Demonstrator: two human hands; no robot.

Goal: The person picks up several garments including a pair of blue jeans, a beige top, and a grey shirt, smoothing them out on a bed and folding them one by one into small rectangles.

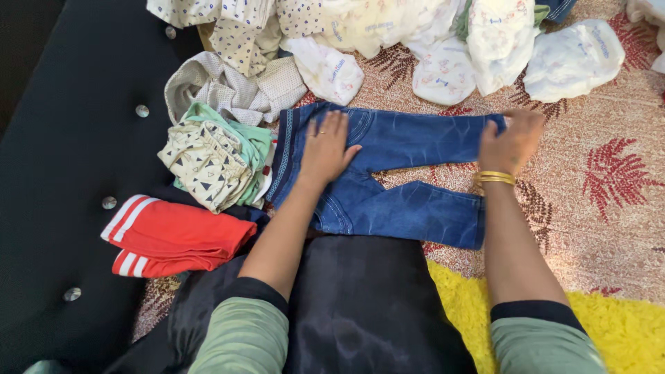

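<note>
Hands work a small pair of blue jeans (402,173) laid sideways on the patterned rug (596,208). Left hand (325,149) lies flat on the seat, fingers slightly spread toward 12 o'clock. Right hand (511,142), 2 gold bangles (494,178) at its wrist, pinches the upper leg's cuff at 3 o'clock. Denim is dark and smooth, legs parted, waistband at 9 o'clock beside folded clothes (211,163).

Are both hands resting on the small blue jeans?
Yes: the left hand lies flat on the small blue jeans near the waistband, and the right hand is on a leg's hem.
</note>
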